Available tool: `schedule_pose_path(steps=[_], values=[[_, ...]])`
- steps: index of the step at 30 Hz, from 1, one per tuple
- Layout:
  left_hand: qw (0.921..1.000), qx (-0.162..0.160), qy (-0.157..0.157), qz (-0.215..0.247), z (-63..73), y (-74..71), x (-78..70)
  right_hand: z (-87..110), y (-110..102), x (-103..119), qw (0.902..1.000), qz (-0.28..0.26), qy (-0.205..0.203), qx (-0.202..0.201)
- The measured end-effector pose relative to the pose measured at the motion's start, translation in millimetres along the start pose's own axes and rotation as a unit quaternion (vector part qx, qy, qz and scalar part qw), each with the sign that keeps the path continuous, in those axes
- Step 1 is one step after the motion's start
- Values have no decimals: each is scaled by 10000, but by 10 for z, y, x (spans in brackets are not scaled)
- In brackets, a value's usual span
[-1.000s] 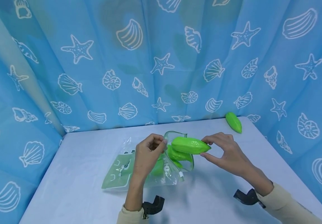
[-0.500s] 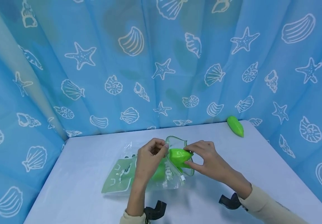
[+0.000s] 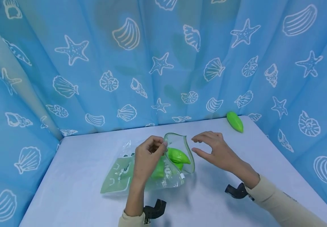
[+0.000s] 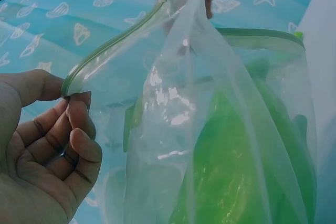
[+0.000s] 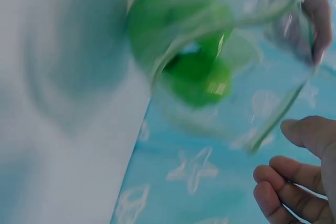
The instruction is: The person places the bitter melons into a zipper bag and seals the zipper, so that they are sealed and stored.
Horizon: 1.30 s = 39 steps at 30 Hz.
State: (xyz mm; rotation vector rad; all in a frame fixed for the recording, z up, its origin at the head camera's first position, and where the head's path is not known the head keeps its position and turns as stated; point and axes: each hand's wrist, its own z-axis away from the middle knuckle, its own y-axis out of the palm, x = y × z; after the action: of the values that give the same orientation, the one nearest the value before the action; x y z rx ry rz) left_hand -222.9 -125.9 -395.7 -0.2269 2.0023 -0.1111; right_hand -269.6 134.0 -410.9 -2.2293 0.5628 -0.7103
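Observation:
My left hand (image 3: 147,159) pinches the green-edged rim of a clear zip bag (image 3: 116,179) between thumb and fingers; the left wrist view shows this grip on the rim (image 4: 79,72) closely. Cartoon faces are printed on the bag, which lies on the table with its mouth held apart toward the right. Inside the mouth sit bright green, long fruits with a pointed tip (image 3: 178,155), others showing through the film. My right hand (image 3: 219,152) hangs just right of the opening, thumb and fingers spread apart with nothing between them. In the right wrist view the bag is blurred.
One more green pointed fruit (image 3: 234,122) lies at the table's far right corner. A white slider (image 3: 182,176) hangs at the bag's near edge. Behind the white table (image 3: 75,164) stands a blue curtain (image 3: 140,63) with shell prints.
My right hand brought a green fruit leftward into the bag's mouth, let go of it, and drew back a little to the right. My left hand keeps its pinch on the rim.

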Motion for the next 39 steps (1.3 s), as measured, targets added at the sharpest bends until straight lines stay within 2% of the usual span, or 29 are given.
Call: schedule_pose_path(steps=[6,8,12,15,19,22,31,39], values=[[10000,-5,98,7,-44,-18,-23,28,-125,-412,9940,571,907,-221],[10000,-24,25,-36,-45,-17,-110,37,-167,-562,9898,715,1208,-229],[9999,-41,-88,-74,-47,-13,-115,96,-240,-872,9809,948,1685,-231],[9999,-13,-101,-87,-45,-14,-18,163,-288,-1060,9739,1049,2007,-152],[9999,13,-129,-100,-30,-12,4,201,-351,-1241,9631,1170,2420,101],[9998,-19,-141,-98,-24,-11,9,186,-381,-1375,9560,1235,2651,235],[9998,-79,-86,-136,-21,-5,8,157,-399,-1737,9429,1332,3045,215],[9997,-111,-168,-143,-4,5,8,172,-352,-1937,9201,1463,3603,460]])
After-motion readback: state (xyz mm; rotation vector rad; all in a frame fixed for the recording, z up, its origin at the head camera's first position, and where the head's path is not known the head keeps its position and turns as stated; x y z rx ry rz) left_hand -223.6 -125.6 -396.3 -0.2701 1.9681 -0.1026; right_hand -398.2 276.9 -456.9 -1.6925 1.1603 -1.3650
